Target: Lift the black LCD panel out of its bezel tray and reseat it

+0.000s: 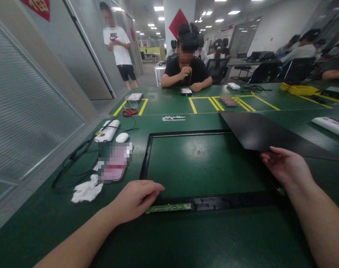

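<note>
A thin black rectangular frame (147, 156) lies flat on the green table (186, 238) in front of me, with a green circuit strip (169, 207) along its near edge. My left hand (136, 199) rests palm down on the frame's near left corner, fingers curled loosely over the strip's left end. My right hand (286, 165) holds the near edge of a large black sheet (264, 134), lifted and tilted above the frame's right side, fingers under the sheet.
To the left lie a crumpled white cloth (87, 190), a white mouse (121, 137), a white device (107, 131) with black cables and red scissors (129, 111). A seated person (186, 63) faces me across the table. Another person (117, 44) stands by the wall.
</note>
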